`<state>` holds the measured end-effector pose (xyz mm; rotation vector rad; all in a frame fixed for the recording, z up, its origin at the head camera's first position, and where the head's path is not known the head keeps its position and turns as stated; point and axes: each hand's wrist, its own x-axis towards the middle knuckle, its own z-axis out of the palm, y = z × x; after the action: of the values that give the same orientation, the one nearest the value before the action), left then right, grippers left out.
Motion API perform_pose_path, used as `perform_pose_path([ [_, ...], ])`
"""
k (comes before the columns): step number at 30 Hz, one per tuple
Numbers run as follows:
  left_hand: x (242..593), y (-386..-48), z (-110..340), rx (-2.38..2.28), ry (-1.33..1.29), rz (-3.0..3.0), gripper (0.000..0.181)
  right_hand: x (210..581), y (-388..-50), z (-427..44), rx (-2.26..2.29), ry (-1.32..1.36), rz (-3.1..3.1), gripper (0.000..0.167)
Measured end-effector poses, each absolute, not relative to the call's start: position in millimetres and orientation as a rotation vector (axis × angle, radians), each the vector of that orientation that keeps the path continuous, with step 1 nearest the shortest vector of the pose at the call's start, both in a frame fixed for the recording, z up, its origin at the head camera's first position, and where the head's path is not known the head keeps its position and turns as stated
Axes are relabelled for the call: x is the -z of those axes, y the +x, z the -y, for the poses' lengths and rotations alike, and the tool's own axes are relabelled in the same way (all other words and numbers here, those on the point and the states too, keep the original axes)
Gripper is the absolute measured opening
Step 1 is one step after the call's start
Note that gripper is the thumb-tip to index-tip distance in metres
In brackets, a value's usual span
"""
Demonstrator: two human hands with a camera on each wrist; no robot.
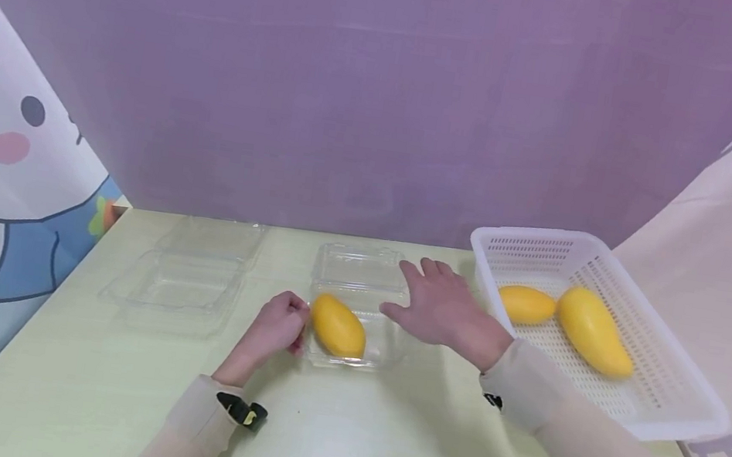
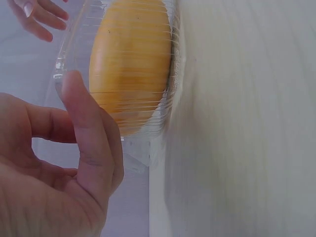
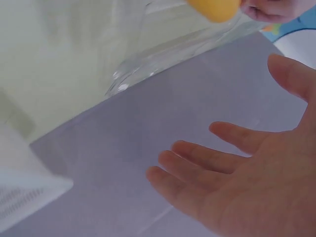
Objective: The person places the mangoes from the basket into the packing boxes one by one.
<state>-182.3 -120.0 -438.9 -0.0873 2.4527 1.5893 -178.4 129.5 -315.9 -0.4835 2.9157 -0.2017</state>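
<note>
A yellow mango (image 1: 338,326) lies in the left part of an open clear plastic clamshell box (image 1: 385,344), whose lid (image 1: 360,267) is folded back toward the wall. My left hand (image 1: 282,322) pinches the box's left rim between thumb and curled fingers. In the left wrist view the mango (image 2: 131,59) shows through the ribbed side wall, just beyond those fingertips. My right hand (image 1: 442,306) hovers over the box's right edge, holding nothing. Its fingers are spread and straight in the right wrist view, where the palm (image 3: 266,182) is apart from the box.
At the right stands a white perforated basket (image 1: 685,406) with two mangoes, a smaller one (image 1: 527,306) and a larger one (image 1: 593,331). Another open clear clamshell box (image 1: 182,285) sits on the table at the left. A purple backdrop (image 1: 383,106) rises behind the table.
</note>
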Motion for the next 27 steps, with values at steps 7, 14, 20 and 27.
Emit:
perform_pose_path([
  [7,439.7,-182.7,119.2,-1.585,-0.098,-2.454,0.023,311.4,-184.6,-151.6,0.179,-0.473,-2.962,0.076],
  [14,440.3,-180.4,119.6,-1.599,-0.095,-2.451,0.023,311.1,-189.5,-170.9,0.207,-0.455,-3.016,0.073],
  [20,440.3,-180.6,118.8,-1.601,-0.098,-2.446,0.022,312.1,-195.6,-186.8,0.252,-0.43,-3.026,0.073],
  [27,440.0,-181.3,118.7,-1.604,-0.102,-2.442,0.021,312.7,-204.5,-206.1,0.296,-0.426,-3.019,0.073],
])
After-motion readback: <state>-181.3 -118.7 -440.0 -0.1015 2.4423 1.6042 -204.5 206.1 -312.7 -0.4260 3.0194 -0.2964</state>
